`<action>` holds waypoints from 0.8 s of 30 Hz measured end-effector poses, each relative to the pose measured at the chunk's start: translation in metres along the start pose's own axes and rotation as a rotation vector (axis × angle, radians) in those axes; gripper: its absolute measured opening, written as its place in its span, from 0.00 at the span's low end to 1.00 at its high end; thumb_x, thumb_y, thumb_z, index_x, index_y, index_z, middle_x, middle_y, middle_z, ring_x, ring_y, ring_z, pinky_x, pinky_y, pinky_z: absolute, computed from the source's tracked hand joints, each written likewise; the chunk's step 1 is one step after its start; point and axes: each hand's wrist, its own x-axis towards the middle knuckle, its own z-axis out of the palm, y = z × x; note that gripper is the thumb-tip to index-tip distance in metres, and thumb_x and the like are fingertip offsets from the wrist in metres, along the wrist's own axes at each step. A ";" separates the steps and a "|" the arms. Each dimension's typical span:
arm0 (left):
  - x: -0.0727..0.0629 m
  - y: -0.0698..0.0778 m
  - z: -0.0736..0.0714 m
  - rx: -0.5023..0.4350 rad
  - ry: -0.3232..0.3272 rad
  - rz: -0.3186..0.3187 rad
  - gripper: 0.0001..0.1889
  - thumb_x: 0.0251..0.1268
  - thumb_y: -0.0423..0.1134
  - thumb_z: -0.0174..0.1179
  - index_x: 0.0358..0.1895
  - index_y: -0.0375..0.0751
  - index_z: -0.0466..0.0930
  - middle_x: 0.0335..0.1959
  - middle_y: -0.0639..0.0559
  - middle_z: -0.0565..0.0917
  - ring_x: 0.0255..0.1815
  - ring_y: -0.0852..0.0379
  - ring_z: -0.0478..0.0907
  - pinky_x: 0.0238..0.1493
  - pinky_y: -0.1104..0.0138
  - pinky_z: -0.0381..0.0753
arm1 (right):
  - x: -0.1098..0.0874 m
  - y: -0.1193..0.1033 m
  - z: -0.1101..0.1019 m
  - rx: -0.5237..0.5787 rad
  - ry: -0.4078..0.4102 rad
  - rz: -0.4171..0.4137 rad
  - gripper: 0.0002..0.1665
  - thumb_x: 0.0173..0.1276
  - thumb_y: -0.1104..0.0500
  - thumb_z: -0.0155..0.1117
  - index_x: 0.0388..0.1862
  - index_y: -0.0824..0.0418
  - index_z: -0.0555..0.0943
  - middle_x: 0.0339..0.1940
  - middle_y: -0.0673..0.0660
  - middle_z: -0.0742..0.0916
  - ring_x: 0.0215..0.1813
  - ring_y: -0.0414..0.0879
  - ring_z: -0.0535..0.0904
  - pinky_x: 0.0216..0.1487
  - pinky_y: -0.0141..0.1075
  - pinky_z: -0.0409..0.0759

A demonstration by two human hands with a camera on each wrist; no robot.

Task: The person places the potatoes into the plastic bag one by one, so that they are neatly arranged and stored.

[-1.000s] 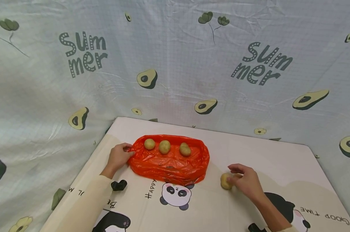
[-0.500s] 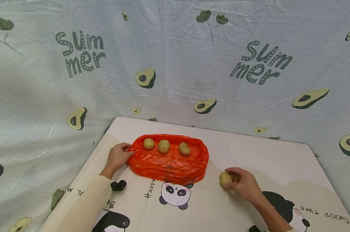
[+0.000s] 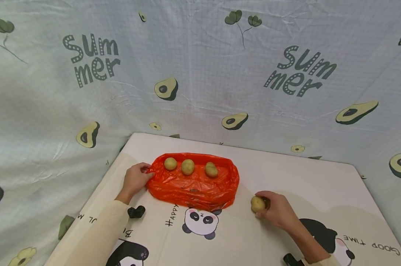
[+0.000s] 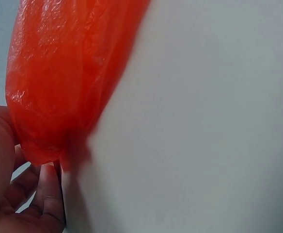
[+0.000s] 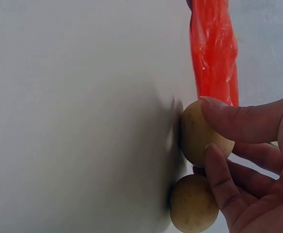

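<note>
My left hand (image 3: 135, 180) grips the left rim of a red plastic bag (image 3: 194, 194), spread wide with its mouth facing up. Inside lie three potatoes (image 3: 188, 167) in a row along the far side. In the left wrist view, thumb and fingers pinch the end of the bag (image 4: 59, 87). To the right of the bag, my right hand (image 3: 279, 210) pinches a potato (image 3: 257, 204) close over the table. The right wrist view shows this potato (image 5: 196, 138) between thumb and fingers, with another potato (image 5: 194, 204) beside it, hidden by the hand in the head view.
A pale table (image 3: 233, 244) with printed pandas and lettering lies under everything. Behind it and to the left hangs a light cloth (image 3: 200, 74) with avocado prints. Small black devices (image 3: 136, 212) are worn at both wrists.
My right hand has shifted slightly left and closed its thumb and fingers on the potato. The left hand still holds the bag's rim in the same place.
</note>
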 end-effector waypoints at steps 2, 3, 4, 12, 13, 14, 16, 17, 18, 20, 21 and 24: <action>0.001 0.000 0.000 0.002 -0.003 0.002 0.19 0.71 0.36 0.65 0.60 0.30 0.81 0.51 0.33 0.85 0.44 0.45 0.83 0.46 0.60 0.91 | 0.001 -0.001 0.000 -0.029 -0.004 -0.002 0.34 0.47 0.65 0.85 0.56 0.65 0.85 0.55 0.63 0.89 0.54 0.56 0.84 0.60 0.58 0.83; 0.001 0.000 0.000 0.003 -0.002 0.004 0.19 0.71 0.36 0.65 0.60 0.30 0.81 0.51 0.33 0.85 0.44 0.45 0.83 0.46 0.60 0.91 | 0.002 -0.002 0.000 -0.042 -0.003 -0.002 0.34 0.47 0.65 0.85 0.56 0.64 0.86 0.55 0.63 0.90 0.54 0.56 0.84 0.60 0.58 0.83; 0.002 -0.001 0.000 0.007 -0.004 0.006 0.19 0.71 0.36 0.65 0.60 0.30 0.81 0.51 0.33 0.85 0.44 0.45 0.83 0.46 0.60 0.91 | 0.002 -0.002 0.000 -0.054 0.000 -0.004 0.33 0.47 0.65 0.85 0.56 0.64 0.86 0.54 0.63 0.90 0.53 0.56 0.85 0.60 0.58 0.83; 0.003 -0.002 0.000 0.005 -0.006 0.001 0.19 0.71 0.36 0.65 0.60 0.29 0.81 0.52 0.32 0.85 0.46 0.43 0.83 0.48 0.58 0.91 | 0.004 -0.004 0.001 -0.032 0.006 0.018 0.33 0.47 0.64 0.85 0.56 0.65 0.87 0.53 0.63 0.91 0.52 0.54 0.85 0.58 0.56 0.84; 0.004 -0.002 0.000 0.004 -0.007 -0.001 0.19 0.71 0.36 0.65 0.60 0.29 0.81 0.52 0.33 0.85 0.46 0.43 0.83 0.48 0.58 0.91 | 0.004 -0.004 0.000 -0.017 0.011 0.022 0.33 0.46 0.65 0.85 0.56 0.65 0.87 0.53 0.62 0.91 0.50 0.53 0.85 0.55 0.53 0.85; 0.004 -0.002 0.000 0.002 -0.006 0.002 0.19 0.71 0.36 0.65 0.60 0.29 0.81 0.52 0.32 0.85 0.45 0.44 0.83 0.48 0.58 0.91 | 0.004 -0.005 0.000 0.000 0.016 0.028 0.33 0.46 0.65 0.85 0.56 0.65 0.87 0.53 0.62 0.91 0.48 0.51 0.84 0.52 0.49 0.86; 0.004 -0.002 0.000 0.003 -0.006 -0.003 0.19 0.71 0.36 0.65 0.60 0.29 0.81 0.52 0.32 0.85 0.45 0.44 0.83 0.47 0.59 0.91 | 0.004 -0.005 -0.001 0.043 0.025 0.033 0.33 0.46 0.67 0.85 0.56 0.65 0.87 0.52 0.62 0.91 0.43 0.48 0.83 0.45 0.40 0.85; 0.004 -0.002 0.000 0.002 -0.006 -0.004 0.19 0.71 0.36 0.65 0.60 0.29 0.81 0.52 0.32 0.85 0.44 0.45 0.83 0.46 0.59 0.91 | 0.004 -0.005 -0.001 0.066 0.028 0.033 0.33 0.46 0.68 0.84 0.56 0.65 0.87 0.52 0.62 0.91 0.40 0.46 0.82 0.41 0.36 0.84; 0.003 -0.002 -0.001 0.001 -0.008 -0.006 0.19 0.71 0.36 0.65 0.60 0.29 0.80 0.52 0.32 0.85 0.44 0.45 0.83 0.45 0.60 0.91 | 0.004 -0.005 -0.001 0.085 0.029 0.034 0.33 0.46 0.68 0.84 0.56 0.65 0.87 0.52 0.61 0.91 0.38 0.45 0.82 0.38 0.33 0.82; 0.003 -0.002 -0.001 -0.002 -0.009 -0.010 0.19 0.71 0.36 0.65 0.60 0.29 0.80 0.52 0.33 0.85 0.43 0.46 0.83 0.44 0.61 0.91 | 0.004 -0.005 -0.001 0.125 0.023 0.042 0.33 0.47 0.68 0.83 0.56 0.64 0.87 0.53 0.62 0.91 0.36 0.44 0.81 0.34 0.30 0.80; 0.002 -0.002 -0.001 -0.003 -0.010 -0.012 0.19 0.71 0.36 0.65 0.60 0.30 0.80 0.52 0.33 0.85 0.43 0.46 0.82 0.44 0.62 0.91 | 0.004 -0.006 -0.001 0.144 0.019 0.045 0.33 0.47 0.68 0.83 0.56 0.64 0.87 0.54 0.62 0.91 0.36 0.44 0.81 0.34 0.30 0.81; 0.002 -0.003 0.000 -0.007 -0.010 -0.012 0.19 0.71 0.36 0.64 0.60 0.30 0.81 0.52 0.33 0.85 0.43 0.46 0.82 0.44 0.62 0.91 | 0.004 -0.007 -0.001 0.198 0.004 0.050 0.33 0.48 0.68 0.84 0.57 0.64 0.87 0.56 0.63 0.90 0.40 0.46 0.85 0.38 0.32 0.86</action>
